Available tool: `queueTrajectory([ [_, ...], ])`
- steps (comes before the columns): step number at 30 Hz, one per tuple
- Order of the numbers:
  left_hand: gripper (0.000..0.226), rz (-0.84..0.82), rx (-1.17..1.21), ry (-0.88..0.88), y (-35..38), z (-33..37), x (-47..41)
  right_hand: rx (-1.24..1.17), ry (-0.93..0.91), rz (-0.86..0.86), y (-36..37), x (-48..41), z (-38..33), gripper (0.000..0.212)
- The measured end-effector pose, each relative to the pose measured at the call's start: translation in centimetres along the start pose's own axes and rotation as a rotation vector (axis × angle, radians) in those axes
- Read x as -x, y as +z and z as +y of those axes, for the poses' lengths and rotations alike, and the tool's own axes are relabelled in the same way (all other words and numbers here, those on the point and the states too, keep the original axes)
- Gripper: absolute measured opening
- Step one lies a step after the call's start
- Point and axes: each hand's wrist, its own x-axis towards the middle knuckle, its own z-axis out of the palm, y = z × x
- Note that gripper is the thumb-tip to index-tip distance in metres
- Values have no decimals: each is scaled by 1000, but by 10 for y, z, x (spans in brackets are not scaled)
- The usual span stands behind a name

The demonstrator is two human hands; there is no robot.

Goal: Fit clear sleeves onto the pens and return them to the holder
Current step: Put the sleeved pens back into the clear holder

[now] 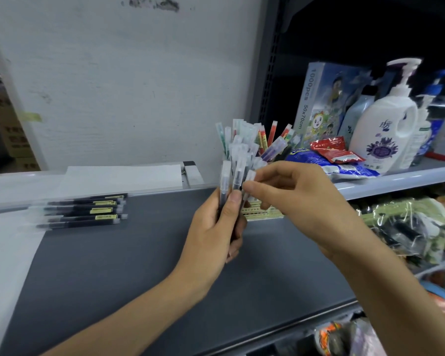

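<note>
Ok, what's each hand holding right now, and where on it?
The left hand grips a bunch of sleeved pens around their lower barrels. The right hand pinches the top of one of them with its fingers.

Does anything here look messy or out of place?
Mostly tidy. A row of dark pens lies flat on the grey shelf, outside the holder, and snack packets sit loosely against the soap bottle. Nothing looks spilled or broken.

Sleeved dark pens (235,181) upright; 5 more pens (82,211) flat.
</note>
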Motion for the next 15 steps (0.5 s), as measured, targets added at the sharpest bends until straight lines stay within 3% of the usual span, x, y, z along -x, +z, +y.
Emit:
queueTrajectory([
  [5,31,135,-30,35,1,0,1,-135,-15,111,-8,3,-12,6],
  [10,37,342,-82,51,-8,-4,-8,-47,-250,338,-20,6,-20,4],
  [15,35,321,-120,92,-9,-7,-9,53,-352,418,-19,4,-15,10],
])
